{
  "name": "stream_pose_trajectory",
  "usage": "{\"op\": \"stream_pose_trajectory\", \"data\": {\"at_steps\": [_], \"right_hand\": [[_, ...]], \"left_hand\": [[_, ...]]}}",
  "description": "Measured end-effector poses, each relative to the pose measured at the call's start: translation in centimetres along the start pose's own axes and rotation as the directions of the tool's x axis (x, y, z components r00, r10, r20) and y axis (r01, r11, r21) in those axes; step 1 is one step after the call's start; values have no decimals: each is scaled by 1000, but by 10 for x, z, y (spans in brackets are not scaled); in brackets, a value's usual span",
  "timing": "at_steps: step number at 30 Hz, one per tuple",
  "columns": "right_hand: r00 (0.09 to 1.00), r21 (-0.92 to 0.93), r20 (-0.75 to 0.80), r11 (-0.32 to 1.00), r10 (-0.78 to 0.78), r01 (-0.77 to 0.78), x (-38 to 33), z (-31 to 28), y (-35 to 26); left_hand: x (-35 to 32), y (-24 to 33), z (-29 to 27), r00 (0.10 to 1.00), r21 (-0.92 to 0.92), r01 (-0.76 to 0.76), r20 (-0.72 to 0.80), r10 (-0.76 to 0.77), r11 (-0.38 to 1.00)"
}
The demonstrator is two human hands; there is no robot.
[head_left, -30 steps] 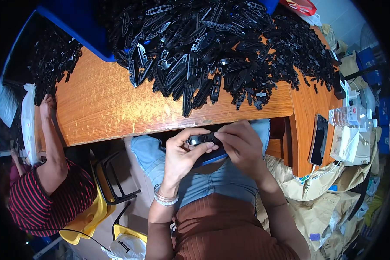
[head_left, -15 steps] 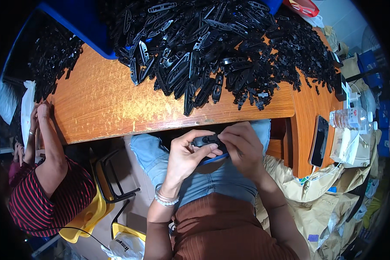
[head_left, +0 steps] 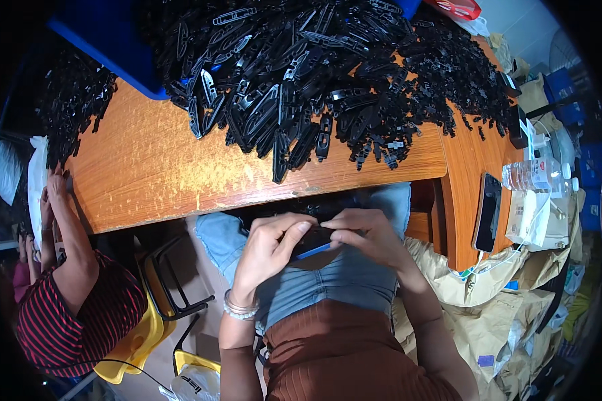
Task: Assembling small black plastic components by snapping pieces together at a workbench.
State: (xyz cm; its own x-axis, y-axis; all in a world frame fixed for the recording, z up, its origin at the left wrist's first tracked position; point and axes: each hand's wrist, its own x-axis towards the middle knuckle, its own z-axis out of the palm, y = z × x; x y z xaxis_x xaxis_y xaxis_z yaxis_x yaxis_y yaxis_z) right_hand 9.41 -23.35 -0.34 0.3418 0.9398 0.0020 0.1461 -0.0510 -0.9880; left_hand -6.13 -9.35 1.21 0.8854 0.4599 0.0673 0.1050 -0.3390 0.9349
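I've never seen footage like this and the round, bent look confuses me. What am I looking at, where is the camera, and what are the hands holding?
There is no machine here, only a person's two bare hands. The camera is worn on the person's head and looks down; its wide lens bends straight edges, so the wooden table looks curved. On it lies a big pile of black plastic parts. Below the table edge, over the lap, the left hand and the right hand together hold one small black part with a blue edge. At the right lie a phone and a water bottle. At the left sits another person in a striped shirt.
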Motion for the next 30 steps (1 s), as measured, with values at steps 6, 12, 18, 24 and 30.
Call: {"op": "stream_pose_trajectory", "data": {"at_steps": [6, 12, 18, 24, 30], "right_hand": [[871, -552, -433, 832, -233, -52, 39, -15, 10], [803, -725, -476, 677, -359, -127, 47, -6, 17], [791, -787, -467, 593, -395, -169, 49, -8, 14], [754, -673, -498, 740, -429, -23, 48, -16, 16], [907, 441, -420, 877, 13, 192, 26, -1, -5]], "left_hand": [[62, 4, 13, 898, 646, -51, -304, 318, 762], [82, -5, 13, 960, 671, 10, -213, 179, 742], [63, -4, 13, 907, 8, 98, -412, -86, 995], [41, -3, 13, 951, -621, -6, -246, -188, 784], [26, -6, 14, 962, -708, 3, -191, -196, 706]]}}
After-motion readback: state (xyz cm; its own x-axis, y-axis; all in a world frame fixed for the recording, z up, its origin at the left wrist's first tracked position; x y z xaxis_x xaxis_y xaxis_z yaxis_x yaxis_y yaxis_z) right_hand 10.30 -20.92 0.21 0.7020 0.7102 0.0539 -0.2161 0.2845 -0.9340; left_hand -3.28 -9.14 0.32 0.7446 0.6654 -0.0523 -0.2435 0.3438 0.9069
